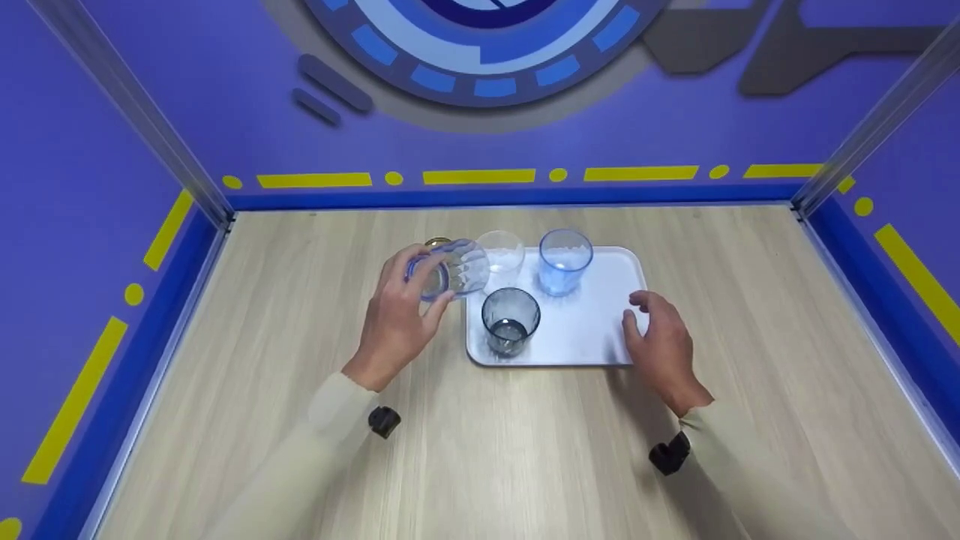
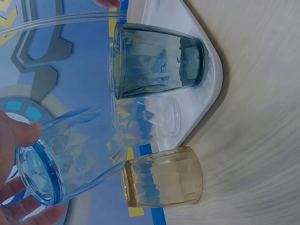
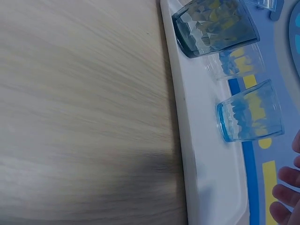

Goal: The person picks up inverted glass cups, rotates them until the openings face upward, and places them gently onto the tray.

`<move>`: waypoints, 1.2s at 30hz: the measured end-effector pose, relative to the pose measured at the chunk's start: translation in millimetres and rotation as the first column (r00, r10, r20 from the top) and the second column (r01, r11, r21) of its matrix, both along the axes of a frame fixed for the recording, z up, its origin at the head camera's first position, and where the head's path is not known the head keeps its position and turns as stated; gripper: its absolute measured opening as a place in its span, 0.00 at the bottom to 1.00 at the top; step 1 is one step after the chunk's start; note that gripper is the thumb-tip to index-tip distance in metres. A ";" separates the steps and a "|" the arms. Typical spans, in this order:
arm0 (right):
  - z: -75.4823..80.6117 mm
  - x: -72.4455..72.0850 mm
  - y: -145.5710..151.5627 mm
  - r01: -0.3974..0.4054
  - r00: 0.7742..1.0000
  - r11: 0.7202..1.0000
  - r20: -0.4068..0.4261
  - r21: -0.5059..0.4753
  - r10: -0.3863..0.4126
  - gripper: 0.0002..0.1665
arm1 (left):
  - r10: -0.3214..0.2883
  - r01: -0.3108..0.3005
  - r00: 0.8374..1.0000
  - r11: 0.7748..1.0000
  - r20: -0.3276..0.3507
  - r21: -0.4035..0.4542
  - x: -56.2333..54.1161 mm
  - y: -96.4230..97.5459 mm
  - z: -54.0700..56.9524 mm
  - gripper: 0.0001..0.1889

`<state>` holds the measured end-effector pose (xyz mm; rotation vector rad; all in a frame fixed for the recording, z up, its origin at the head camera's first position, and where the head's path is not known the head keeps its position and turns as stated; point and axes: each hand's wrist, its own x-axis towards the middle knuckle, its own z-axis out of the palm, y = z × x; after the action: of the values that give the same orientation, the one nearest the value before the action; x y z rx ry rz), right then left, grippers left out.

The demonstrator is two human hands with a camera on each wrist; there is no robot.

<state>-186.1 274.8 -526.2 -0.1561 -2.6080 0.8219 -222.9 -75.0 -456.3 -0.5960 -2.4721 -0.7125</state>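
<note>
My left hand [image 1: 397, 315] grips a clear light-blue glass [image 2: 79, 157] around its thick base. That glass is tilted in the air over the tray's left edge, its mouth turned right and away from the palm. Behind it an amber glass [image 2: 164, 178] stands mouth down on the table, mostly hidden in the head view. Upright on the white tray [image 1: 592, 330] are a dark grey glass [image 1: 510, 322] at the front left, a colourless glass [image 1: 501, 251] behind it and a blue glass [image 1: 564, 262]. My right hand [image 1: 664, 345] hovers by the tray's right edge, fingers loosely bent, holding nothing.
The wooden table [image 1: 450, 465] is bounded by a blue-purple back wall [image 1: 480, 150] and side walls [image 1: 75, 225]. Metal posts [image 1: 150, 112] stand at the back corners. Black wrist bands [image 1: 384, 421] sit on both sleeves.
</note>
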 end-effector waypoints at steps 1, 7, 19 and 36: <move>-0.2 0.0 0.1 -0.001 1.000 1.000 0.000 -0.003 0.001 0.14 | 0.001 -0.001 1.000 1.000 -0.001 0.004 0.1 0.3 0.0 0.25; -0.5 -0.2 0.3 -0.005 1.000 1.000 -0.005 -0.008 0.005 0.14 | -0.002 0.003 1.000 1.000 -0.023 0.029 0.0 2.0 -0.2 0.24; 1.2 1.3 -0.5 -0.011 1.000 1.000 -0.013 -0.008 0.011 0.13 | -0.021 0.025 0.998 0.997 -0.060 0.069 1.5 3.7 1.2 0.24; 1.4 1.5 -1.8 -0.014 1.000 1.000 0.002 -0.009 0.014 0.13 | -0.089 0.098 0.993 0.988 -0.071 0.121 0.6 7.6 0.2 0.23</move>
<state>-184.6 273.0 -524.8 -0.1418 -2.6103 0.8389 -222.4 -67.4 -456.2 -0.6805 -2.3321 -0.8629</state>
